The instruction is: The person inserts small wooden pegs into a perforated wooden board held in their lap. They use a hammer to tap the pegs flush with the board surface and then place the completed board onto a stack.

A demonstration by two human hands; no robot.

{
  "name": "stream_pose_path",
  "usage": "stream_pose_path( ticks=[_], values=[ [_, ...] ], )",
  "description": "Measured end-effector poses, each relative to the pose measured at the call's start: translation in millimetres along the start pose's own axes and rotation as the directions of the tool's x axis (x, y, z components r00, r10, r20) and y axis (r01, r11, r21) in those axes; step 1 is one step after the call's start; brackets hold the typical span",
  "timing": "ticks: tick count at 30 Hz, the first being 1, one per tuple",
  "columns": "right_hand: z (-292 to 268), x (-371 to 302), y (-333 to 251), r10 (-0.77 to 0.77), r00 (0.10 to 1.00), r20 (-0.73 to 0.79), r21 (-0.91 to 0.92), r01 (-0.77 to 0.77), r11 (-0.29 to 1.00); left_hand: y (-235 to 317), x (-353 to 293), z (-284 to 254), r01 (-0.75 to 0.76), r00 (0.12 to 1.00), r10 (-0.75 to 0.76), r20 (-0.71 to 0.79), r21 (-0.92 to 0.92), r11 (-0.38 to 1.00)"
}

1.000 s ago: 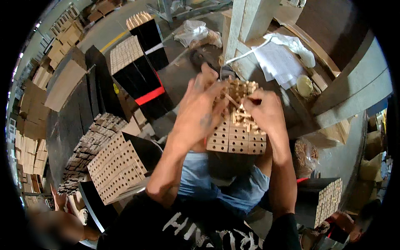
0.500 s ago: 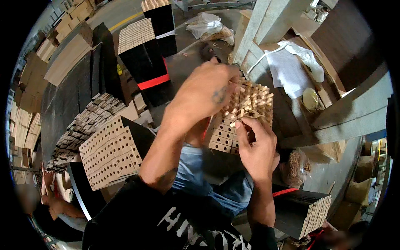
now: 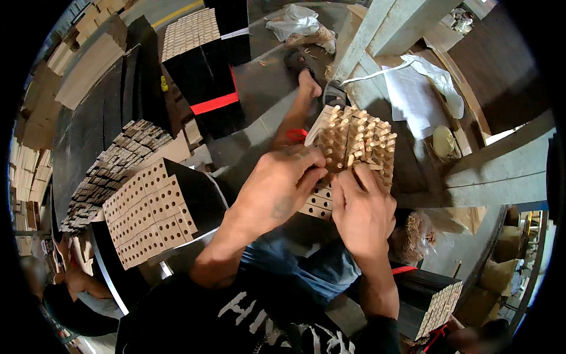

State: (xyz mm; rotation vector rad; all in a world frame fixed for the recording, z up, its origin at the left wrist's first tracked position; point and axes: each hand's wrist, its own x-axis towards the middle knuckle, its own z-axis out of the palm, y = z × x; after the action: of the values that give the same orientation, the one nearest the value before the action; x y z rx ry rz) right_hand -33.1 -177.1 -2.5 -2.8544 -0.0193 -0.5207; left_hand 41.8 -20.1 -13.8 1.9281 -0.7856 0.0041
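Note:
A bundle of upright wooden boards [image 3: 318, 203] stands before me, its end faces drilled with rows of round holes. Pale wooden dowels [image 3: 359, 137] stick up from many holes on the far part, while the nearer holes are bare. My left hand [image 3: 283, 183] is over the bundle's left near side, thumb and fingers pinched together; anything between them is hidden. My right hand [image 3: 365, 209] is closed above the near right part, with loose dowels [image 3: 371, 167] lying crosswise at its fingers. The two hands' fingertips nearly meet.
Another drilled bundle [image 3: 150, 215] lies at the left, beside a long black stack [image 3: 106, 135]. A red-banded black bundle [image 3: 200, 71] stands farther off. A clear bag of dowels [image 3: 415, 236] sits at right, below a grey post frame [image 3: 495, 183]. Another person [image 3: 76, 295] is at lower left.
My left hand has drawn back toward me and left from over the dowels, uncovering the standing rows. My right hand remains at the near holes, its fingers now curled further down.

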Motion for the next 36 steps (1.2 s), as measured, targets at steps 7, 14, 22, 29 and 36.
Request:
stream_pose_path(
  ticks=[7,14,22,29,36],
  values=[
    [-7.5,6.1,37.5,0.273,0.956,-0.106,0.432,-0.203,0.879,7.5,4.8,6.5,-0.119,0.992,0.122,-0.004,0.206,0.971],
    [-18.2,24.1,42.4,0.171,0.984,-0.040,0.346,-0.147,0.927,11.4,2.7,14.4,-0.272,0.962,0.262,0.071,0.272,0.923],
    [-32.2,24.0,45.9,-0.124,0.983,0.137,-0.028,0.129,0.991,6.7,9.0,6.3,-0.126,0.991,0.119,0.065,0.109,0.986],
    [-28.4,28.4,51.1,-0.134,0.969,0.208,-0.066,0.151,0.986,3.7,8.9,9.7,0.229,0.972,-0.216,0.088,-0.183,0.956],
    [-26.7,29.6,49.1,-0.142,0.955,0.261,-0.059,0.162,0.985,-25.1,2.3,29.1,0.417,0.897,-0.428,0.113,-0.537,0.733]
  ],
)
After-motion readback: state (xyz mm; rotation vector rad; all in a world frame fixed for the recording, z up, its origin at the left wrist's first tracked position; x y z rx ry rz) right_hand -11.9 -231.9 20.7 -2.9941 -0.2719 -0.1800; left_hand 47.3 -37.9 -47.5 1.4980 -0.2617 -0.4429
